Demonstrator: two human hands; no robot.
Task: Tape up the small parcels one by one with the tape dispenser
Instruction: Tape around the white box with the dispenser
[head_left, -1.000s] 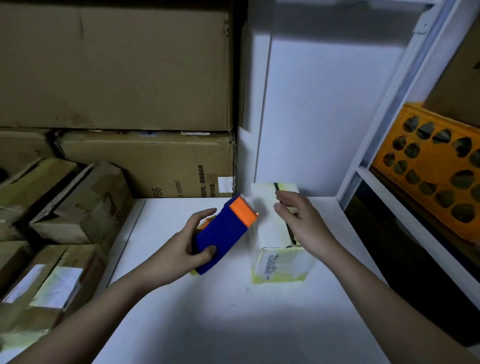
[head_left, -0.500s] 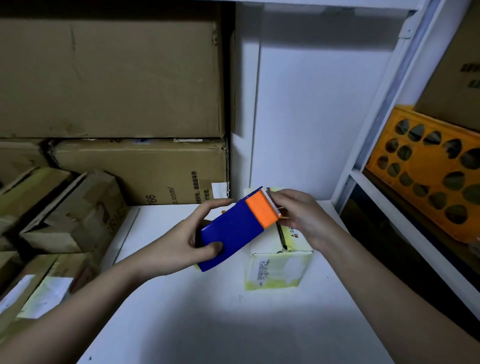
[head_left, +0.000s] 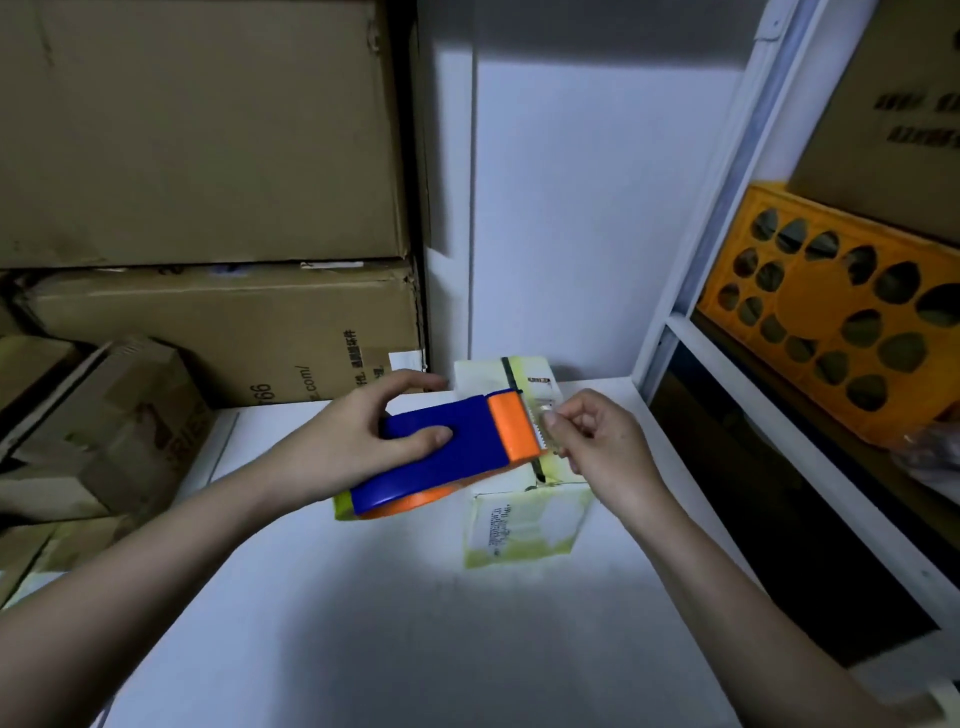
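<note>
Since a moment ago the dispenser has tipped flatter and lower, now hovering over the parcel on the table. Left hand is wrapped round its blue body, thumb on top. Right hand pinches the tape end at the orange cutter, just beside it.

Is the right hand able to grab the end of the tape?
Probably yes: the right hand is already pinching at the tape dispenser's toothed orange end, nothing between them. The clear tape itself is hard to see.
</note>
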